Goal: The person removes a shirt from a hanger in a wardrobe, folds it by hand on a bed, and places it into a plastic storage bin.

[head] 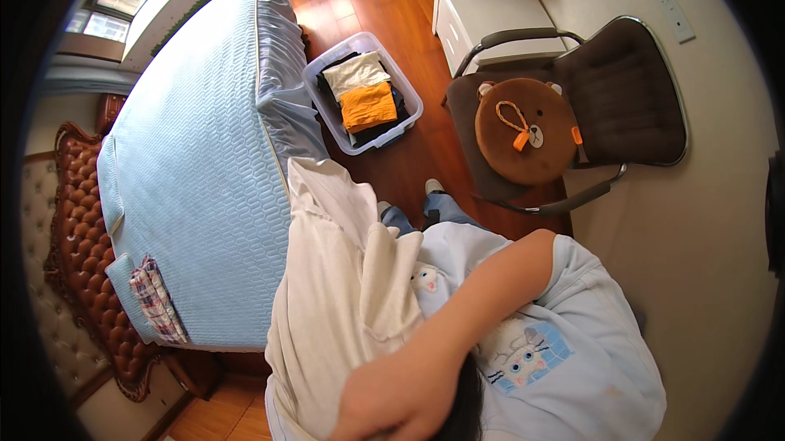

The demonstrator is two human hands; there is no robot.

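Note:
My right hand [392, 395] is bent across my chest at the bottom edge, its back towards the camera. Its fingers are partly cut off and lie against a beige cloth garment [325, 294], so whether they grip it cannot be told. The garment drapes over my left side, down towards the bed's edge. My left hand is out of view. Under my right forearm is my light blue top [564, 392] with a cat design, and dark hair [469, 404] hangs beside the wrist.
A bed with a light blue quilted cover [202, 165] stands at left, with folded plaid cloth [156, 300] on it. On the wood floor [392, 18] is a plastic bin [414, 94] of folded clothes. At right are a chair [625, 91] bearing a bear cushion [509, 165] and a white cabinet [503, 6].

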